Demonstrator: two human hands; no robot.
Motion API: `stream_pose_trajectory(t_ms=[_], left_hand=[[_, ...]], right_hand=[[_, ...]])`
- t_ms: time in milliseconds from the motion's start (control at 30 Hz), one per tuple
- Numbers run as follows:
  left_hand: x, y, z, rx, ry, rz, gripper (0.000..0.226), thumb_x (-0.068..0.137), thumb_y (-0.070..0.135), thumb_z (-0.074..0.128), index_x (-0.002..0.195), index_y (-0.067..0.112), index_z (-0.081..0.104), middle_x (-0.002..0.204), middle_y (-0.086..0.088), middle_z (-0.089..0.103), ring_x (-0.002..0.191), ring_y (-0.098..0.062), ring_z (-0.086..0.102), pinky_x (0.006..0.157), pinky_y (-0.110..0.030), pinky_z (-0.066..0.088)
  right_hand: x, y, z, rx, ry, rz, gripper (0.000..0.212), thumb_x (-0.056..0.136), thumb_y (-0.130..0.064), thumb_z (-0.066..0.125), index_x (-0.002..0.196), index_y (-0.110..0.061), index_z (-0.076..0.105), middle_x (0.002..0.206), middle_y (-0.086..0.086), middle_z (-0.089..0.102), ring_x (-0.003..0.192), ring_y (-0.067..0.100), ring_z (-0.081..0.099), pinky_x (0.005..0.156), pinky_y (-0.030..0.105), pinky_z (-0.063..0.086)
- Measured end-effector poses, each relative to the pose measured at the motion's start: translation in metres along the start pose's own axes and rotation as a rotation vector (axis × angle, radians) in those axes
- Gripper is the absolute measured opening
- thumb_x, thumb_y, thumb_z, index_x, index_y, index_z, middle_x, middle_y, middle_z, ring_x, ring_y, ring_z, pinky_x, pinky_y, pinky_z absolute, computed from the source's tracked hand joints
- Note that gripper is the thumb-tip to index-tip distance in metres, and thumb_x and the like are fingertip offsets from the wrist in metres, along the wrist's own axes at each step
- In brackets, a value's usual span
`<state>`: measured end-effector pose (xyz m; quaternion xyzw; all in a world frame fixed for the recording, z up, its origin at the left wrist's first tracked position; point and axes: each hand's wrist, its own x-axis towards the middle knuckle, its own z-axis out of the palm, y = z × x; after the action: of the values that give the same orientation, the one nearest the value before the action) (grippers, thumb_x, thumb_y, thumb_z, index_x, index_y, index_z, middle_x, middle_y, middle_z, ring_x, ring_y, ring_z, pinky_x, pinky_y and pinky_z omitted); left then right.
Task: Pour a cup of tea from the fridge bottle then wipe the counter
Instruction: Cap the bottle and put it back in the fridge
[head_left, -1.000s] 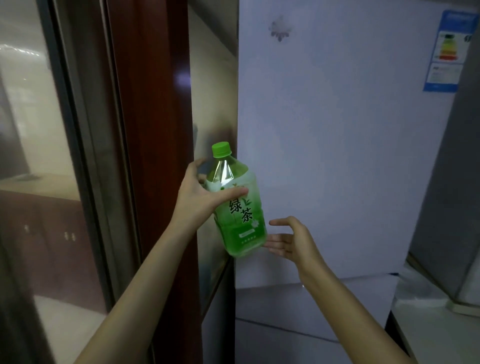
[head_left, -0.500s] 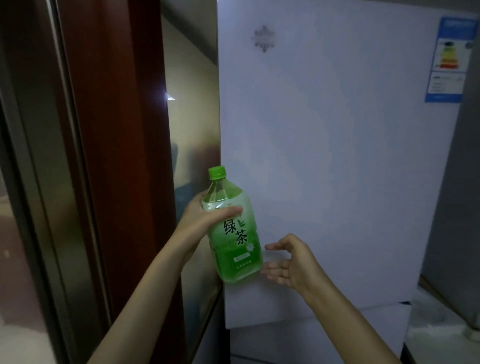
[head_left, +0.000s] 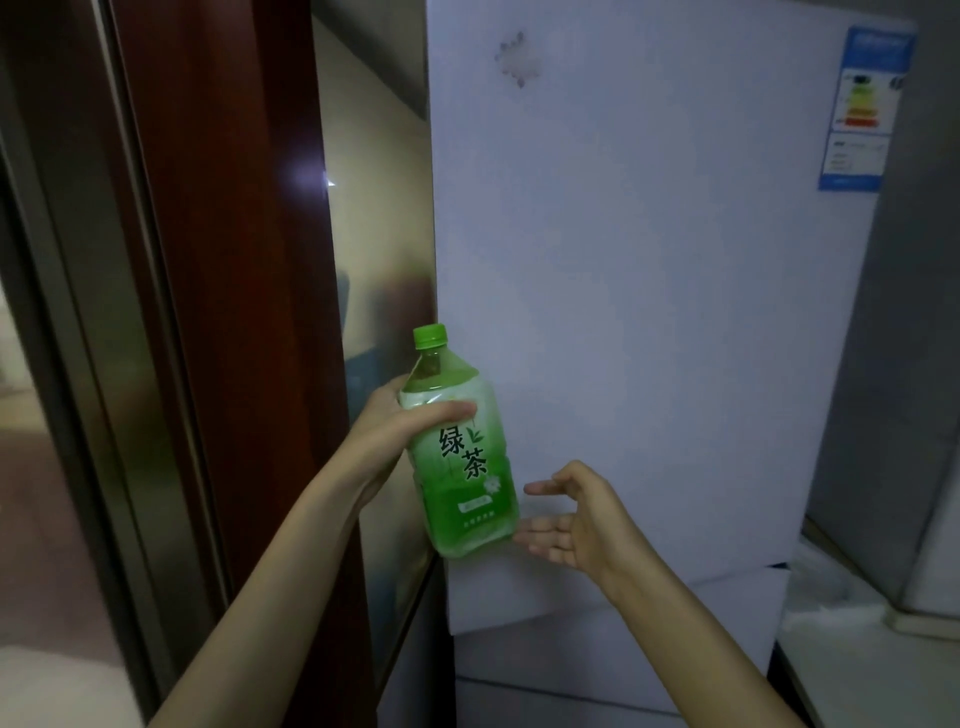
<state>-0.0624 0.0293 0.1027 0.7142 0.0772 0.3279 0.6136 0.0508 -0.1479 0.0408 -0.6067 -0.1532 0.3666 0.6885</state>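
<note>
A green tea bottle (head_left: 462, 457) with a green cap and a green label is held upright in front of the white fridge door (head_left: 649, 286). My left hand (head_left: 400, 431) grips its upper shoulder, thumb across the front. Just right of the bottle's base, my right hand (head_left: 571, 519) hovers with its fingers loosely spread, palm toward the bottle, holding nothing. Whether its fingertips touch the bottle I cannot tell. No cup or cloth is in view.
A dark red wooden post (head_left: 234, 260) and a glass sliding door (head_left: 62, 364) stand at the left. The fridge's lower door (head_left: 597, 649) sits below. At the lower right is a pale counter edge (head_left: 857, 649), with an energy label (head_left: 862, 104) on the fridge's top right.
The bottle and both hands have sunk lower in view and shifted slightly right as my head turned; the left hand's grip is unchanged, and the right hand stays beside the base.
</note>
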Motion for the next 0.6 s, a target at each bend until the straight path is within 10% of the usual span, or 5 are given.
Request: stream_pose_trajectory(t_ms=[600], left_hand=[[-0.098, 0.048, 0.036, 0.086, -0.145, 0.099, 0.045, 0.062, 0.016, 0.088, 0.104, 0.018, 0.071, 0.095, -0.005, 0.077, 0.087, -0.021, 0.074, 0.071, -0.024, 0.057]], right_hand=[[-0.107, 0.036, -0.014, 0.006, 0.026, -0.004, 0.038, 0.084, -0.034, 0.044, 0.112, -0.017, 0.063, 0.1, 0.028, 0.069, 0.094, 0.035, 0.069, 0.076, 0.031, 0.053]])
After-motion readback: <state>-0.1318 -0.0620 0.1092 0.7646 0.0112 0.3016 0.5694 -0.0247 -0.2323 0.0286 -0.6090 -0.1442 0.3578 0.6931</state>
